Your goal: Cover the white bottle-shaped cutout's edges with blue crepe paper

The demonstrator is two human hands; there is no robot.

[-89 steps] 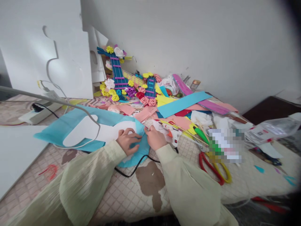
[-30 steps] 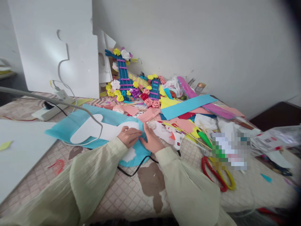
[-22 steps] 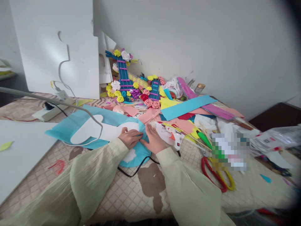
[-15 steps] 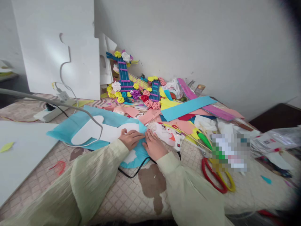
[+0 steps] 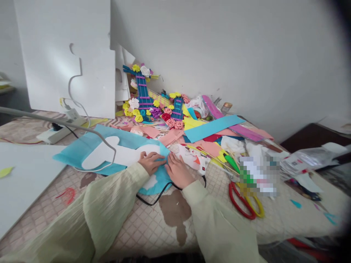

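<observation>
Blue paper lies right under the fingers, left hand and right hand nearly tip to tip; pinching or pressing, can't tell! White cutout runs leftward, glue gun just right, scissors farther right.

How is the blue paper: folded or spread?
Both: blue paper spreads beneath the white cutout at left, folds over its rounded end.
</observation>
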